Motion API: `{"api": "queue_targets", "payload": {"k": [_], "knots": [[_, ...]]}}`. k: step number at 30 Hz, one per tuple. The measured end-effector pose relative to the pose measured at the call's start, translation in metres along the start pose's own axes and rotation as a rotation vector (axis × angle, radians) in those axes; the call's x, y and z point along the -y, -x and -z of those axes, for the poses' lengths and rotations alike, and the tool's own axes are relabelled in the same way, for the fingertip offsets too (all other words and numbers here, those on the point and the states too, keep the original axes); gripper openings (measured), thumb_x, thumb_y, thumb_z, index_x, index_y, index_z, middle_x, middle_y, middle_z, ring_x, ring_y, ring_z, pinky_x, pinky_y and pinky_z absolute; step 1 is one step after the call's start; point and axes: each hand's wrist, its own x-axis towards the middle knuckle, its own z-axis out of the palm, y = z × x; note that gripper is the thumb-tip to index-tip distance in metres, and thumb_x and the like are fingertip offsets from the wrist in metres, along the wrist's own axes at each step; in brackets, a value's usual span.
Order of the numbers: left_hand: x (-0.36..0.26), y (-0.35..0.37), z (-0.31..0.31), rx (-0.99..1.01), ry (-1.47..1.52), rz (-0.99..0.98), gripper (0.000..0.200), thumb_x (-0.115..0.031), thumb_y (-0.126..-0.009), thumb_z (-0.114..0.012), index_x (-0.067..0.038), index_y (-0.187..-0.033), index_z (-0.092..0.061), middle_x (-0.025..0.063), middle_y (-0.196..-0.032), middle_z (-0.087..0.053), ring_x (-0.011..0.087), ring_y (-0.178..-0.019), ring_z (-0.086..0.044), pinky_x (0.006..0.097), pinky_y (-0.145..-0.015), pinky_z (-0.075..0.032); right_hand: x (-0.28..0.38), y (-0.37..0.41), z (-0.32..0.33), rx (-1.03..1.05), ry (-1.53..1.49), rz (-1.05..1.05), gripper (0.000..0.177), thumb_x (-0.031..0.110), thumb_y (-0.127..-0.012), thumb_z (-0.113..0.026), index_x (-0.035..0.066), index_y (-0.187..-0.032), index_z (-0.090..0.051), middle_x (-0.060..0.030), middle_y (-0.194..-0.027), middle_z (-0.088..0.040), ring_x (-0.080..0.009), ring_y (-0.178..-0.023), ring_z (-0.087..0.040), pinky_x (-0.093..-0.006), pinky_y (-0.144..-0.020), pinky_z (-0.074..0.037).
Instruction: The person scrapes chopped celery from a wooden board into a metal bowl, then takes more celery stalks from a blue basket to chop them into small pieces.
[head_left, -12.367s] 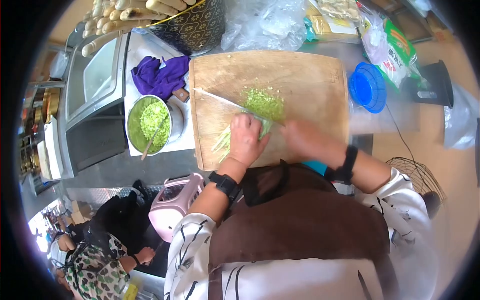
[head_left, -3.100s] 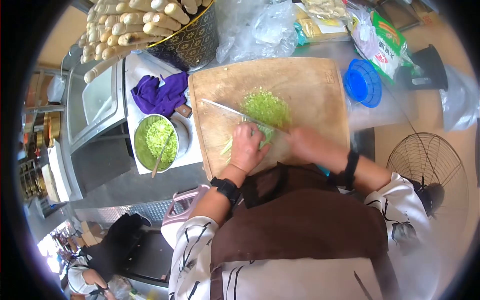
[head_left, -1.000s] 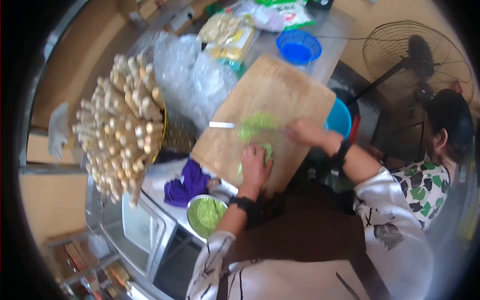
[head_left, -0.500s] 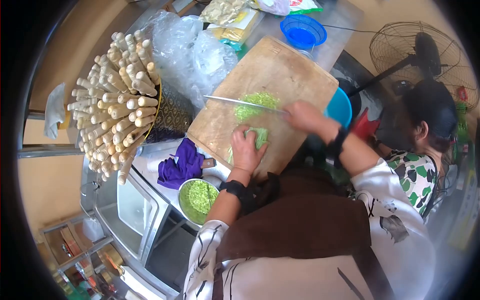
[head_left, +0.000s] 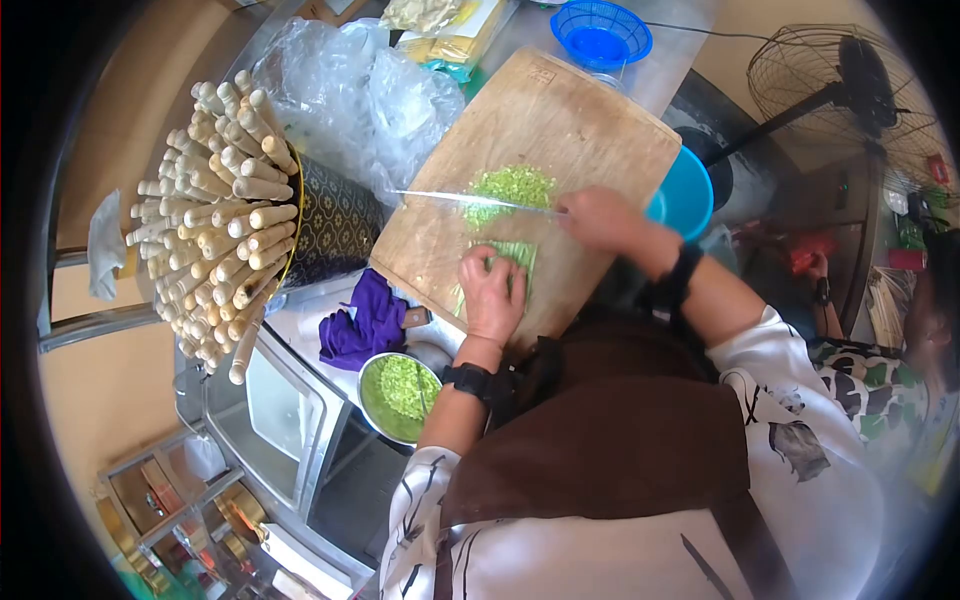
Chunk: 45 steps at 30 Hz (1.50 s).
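Observation:
My right hand point(head_left: 598, 218) grips the handle of a long knife point(head_left: 440, 198). Its blade points left across the cutting board point(head_left: 580, 125), passing over or along the near edge of a heap of chopped green vegetable point(head_left: 512, 186). Below the blade, my left hand point(head_left: 492, 292) presses with curled fingers on a bundle of pale green stalks point(head_left: 520, 256) lying on the board. The fingers partly hide the bundle. To the left of my left forearm, a metal bowl point(head_left: 364, 408) holds more chopped green vegetable point(head_left: 403, 388).
Left of the board stands a patterned bin point(head_left: 340, 215) full of wooden rods point(head_left: 225, 200), near clear plastic bags point(head_left: 375, 105). A purple cloth point(head_left: 365, 320) lies beside the bowl. Blue basket point(head_left: 600, 35), turquoise basin point(head_left: 690, 195) and fan point(head_left: 830, 90) are beyond. A co-worker's hand point(head_left: 818, 268) is at right.
The knife stays over the board, its blade slightly shifted, while my left hand keeps holding the stalks. The co-worker has moved right, and a hand now shows by a red item. My view has shifted slightly.

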Motion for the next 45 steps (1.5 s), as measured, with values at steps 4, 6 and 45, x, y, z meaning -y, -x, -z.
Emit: {"api": "queue_targets", "payload": {"k": [4,6,45], "knots": [[0.002,0.002,-0.003,0.037,-0.055,-0.050,0.018,-0.007,-0.074,-0.074,-0.006,-0.084,-0.058,0.0180,-0.106,-0.049,0.0379,-0.102,-0.047,0.0450,-0.089,-0.040,-0.001,-0.001,0.000,0.020,-0.016,-0.010,0.022,0.024,-0.086,-0.061,0.003,-0.088,-0.065,-0.0209,-0.082,-0.066,-0.0409,-0.081,-0.064,-0.0506,-0.075,-0.050],[-0.003,0.002,-0.002,0.051,-0.070,-0.050,0.021,-0.011,-0.074,-0.074,-0.006,-0.087,-0.058,0.0173,-0.106,-0.048,0.0378,-0.105,-0.046,0.0489,-0.092,-0.037,0.001,0.000,0.002,0.017,-0.024,-0.005,0.022,0.024,-0.086,-0.061,0.003,-0.088,-0.065,-0.0211,-0.083,-0.066,-0.0409,-0.081,-0.064,-0.0506,-0.075,-0.050],[0.026,-0.006,0.033,-0.030,-0.077,0.683,0.027,-0.020,-0.086,-0.069,-0.001,-0.073,-0.055,0.0173,-0.079,-0.055,0.0371,-0.076,-0.055,0.0448,-0.070,-0.045,-0.065,-0.036,0.006,-0.304,0.246,-0.082,0.043,0.036,-0.087,-0.064,-0.007,-0.092,-0.064,-0.0251,-0.080,-0.067,-0.0407,-0.079,-0.066,-0.0472,-0.074,-0.052]]}}
